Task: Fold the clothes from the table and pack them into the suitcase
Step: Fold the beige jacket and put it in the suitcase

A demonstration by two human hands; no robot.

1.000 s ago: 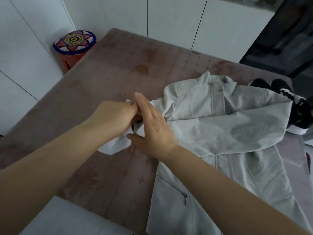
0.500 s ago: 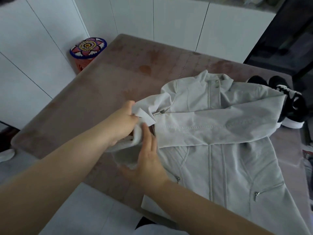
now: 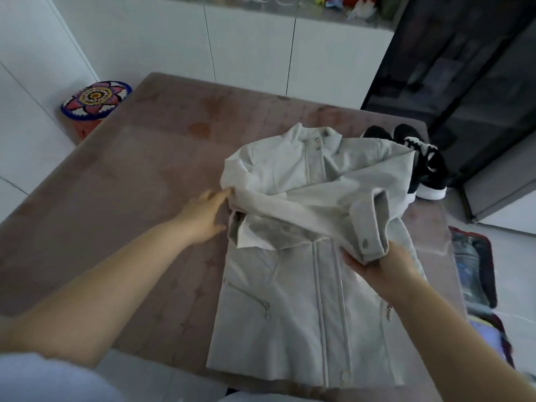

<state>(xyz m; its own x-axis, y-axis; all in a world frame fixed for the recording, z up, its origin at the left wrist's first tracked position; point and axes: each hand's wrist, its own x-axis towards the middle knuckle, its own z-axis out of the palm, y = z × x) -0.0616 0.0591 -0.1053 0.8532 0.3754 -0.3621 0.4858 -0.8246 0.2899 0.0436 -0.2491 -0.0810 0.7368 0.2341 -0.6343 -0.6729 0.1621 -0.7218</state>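
Head-camera view of a brown table (image 3: 130, 184) where a pale grey zip jacket (image 3: 290, 314) lay face up, collar away from us. Our left hand (image 3: 203, 216) was spread, its straight fingers touching the fold at the jacket's shoulder edge. Our right hand (image 3: 380, 265) gripped the cuff (image 3: 371, 230) of 1 sleeve, fingers curled beneath it, holding that sleeve across the chest. A 2nd sleeve seemed to lie underneath, though we could not tell for sure. We judged the fold about half done: the body was not yet doubled over, and this jacket was not packed. The open suitcase (image 3: 490, 265) lay on the floor beside the table's right edge, its contents blurred. Black sneakers (image 3: 423, 163) sat beyond the jacket
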